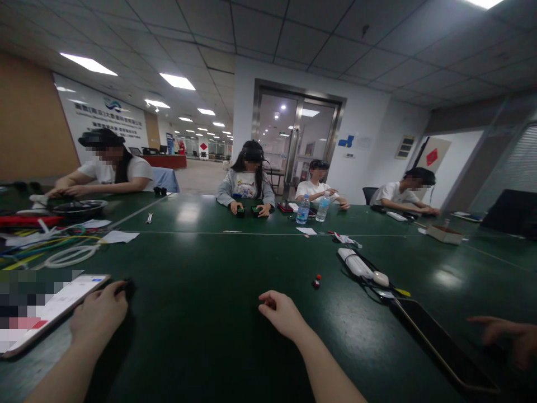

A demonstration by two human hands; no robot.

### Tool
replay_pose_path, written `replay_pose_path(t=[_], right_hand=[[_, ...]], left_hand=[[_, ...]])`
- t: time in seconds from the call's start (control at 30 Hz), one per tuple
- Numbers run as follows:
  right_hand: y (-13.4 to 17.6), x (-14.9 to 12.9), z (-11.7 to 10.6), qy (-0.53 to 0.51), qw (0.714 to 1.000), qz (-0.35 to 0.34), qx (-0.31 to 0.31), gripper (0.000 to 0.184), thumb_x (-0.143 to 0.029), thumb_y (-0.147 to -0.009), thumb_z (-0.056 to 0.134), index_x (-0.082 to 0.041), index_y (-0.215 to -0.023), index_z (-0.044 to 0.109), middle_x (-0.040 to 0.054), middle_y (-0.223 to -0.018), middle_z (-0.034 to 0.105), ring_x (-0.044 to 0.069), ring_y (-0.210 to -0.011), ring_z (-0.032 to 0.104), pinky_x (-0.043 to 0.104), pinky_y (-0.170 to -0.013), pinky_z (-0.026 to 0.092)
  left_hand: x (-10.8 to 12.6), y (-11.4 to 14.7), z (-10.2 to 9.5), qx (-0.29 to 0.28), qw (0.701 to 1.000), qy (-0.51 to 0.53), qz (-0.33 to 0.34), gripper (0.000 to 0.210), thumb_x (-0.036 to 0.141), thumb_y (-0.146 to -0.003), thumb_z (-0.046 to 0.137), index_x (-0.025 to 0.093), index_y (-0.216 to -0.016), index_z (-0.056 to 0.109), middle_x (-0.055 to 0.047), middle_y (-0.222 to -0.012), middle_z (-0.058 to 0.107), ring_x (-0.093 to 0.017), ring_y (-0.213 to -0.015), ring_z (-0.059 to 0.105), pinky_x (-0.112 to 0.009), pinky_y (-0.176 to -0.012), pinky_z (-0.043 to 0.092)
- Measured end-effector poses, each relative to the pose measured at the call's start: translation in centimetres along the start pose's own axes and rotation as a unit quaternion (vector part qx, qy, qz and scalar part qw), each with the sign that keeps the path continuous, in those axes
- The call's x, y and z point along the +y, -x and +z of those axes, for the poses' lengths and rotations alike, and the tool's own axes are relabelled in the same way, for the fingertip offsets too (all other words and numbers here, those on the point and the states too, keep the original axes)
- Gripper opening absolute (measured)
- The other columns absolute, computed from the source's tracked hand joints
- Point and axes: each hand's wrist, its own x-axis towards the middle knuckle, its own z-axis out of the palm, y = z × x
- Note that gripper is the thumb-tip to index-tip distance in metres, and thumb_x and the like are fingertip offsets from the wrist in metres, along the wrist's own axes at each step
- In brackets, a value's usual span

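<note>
On the left side of the dark green table, my left hand [99, 310] has its fingers closed around a small black object [130, 286], mostly covered by the fingertips. Its kind cannot be made out. Beside that hand lies a phone or tablet [62, 308] with a lit, partly blurred screen. My right hand [283, 314] is near the middle, low over the table, with fingers curled in toward the thumb. Nothing shows in it. A small red and black item [317, 281] stands to its right, apart from the hand.
Another person's hand [505, 336] reaches in at right beside a dark-screened tablet [440, 341]. A white power strip [356, 263] with cables lies beyond it. Coiled cable [71, 256] is at left. Two water bottles [302, 210], a wrench [149, 218] and several seated people are across the table.
</note>
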Motion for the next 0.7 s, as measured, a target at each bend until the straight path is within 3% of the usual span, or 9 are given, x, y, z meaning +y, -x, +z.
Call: replay_pose_path(t=[0.2,0.7], right_hand=[[-0.04,-0.38,-0.19,0.022,1.000,0.008,-0.011,0.029,-0.033,-0.075,0.052,-0.024,-0.102,0.057,0.0003,-0.089,0.059,0.015,-0.082,0.056,0.028,-0.071,0.043],[0.14,-0.42,-0.27,0.029,0.999,0.011,-0.015,0.029,-0.033,-0.076,0.052,-0.026,-0.104,0.056,0.0000,-0.094,0.058,0.015,-0.086,0.056,0.028,-0.074,0.043]], left_hand=[[0.54,0.00,-0.42,-0.044,0.998,-0.029,-0.039,0.050,0.033,-0.085,0.018,0.016,-0.126,0.040,-0.018,-0.127,0.040,-0.033,-0.111,0.045,-0.038,-0.087,0.037],[0.23,-0.23,-0.40,-0.027,0.999,-0.017,-0.026,0.047,0.034,-0.082,0.028,0.016,-0.122,0.045,-0.019,-0.120,0.048,-0.034,-0.104,0.052,-0.039,-0.083,0.041]])
